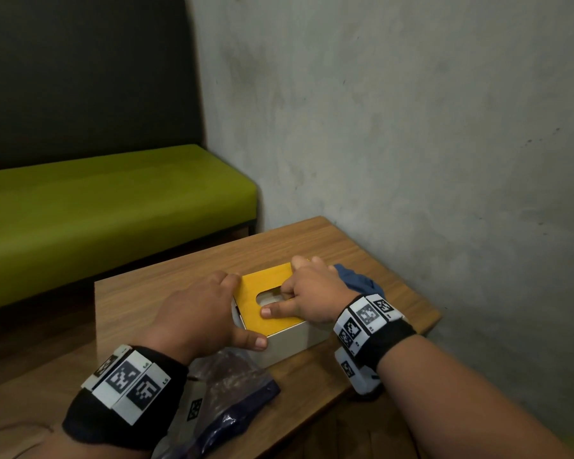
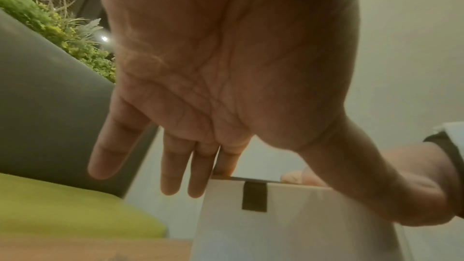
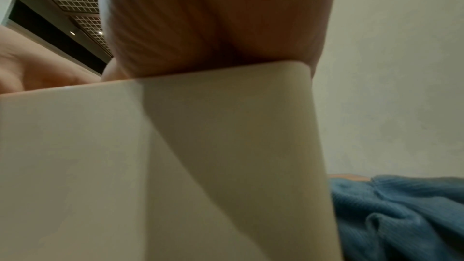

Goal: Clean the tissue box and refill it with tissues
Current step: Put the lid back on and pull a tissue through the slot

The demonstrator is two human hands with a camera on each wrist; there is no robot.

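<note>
Resting both hands (image 1: 199, 313) (image 1: 315, 293) on unlabelled yellow-lidded tissue box (image 1: 295, 339).

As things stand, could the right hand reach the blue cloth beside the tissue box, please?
Probably yes. The blue cloth lies on the table right behind the right hand, with nothing between them. That hand is busy on the tissue box's yellow lid, a finger hooked into its opening, so it must let go first.

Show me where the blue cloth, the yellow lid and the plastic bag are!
blue cloth (image 1: 362, 282): head view, its crumpled middle.
yellow lid (image 1: 262, 279): head view, bare top left of the slot.
plastic bag (image 1: 232, 389): head view, its clear middle.
</note>
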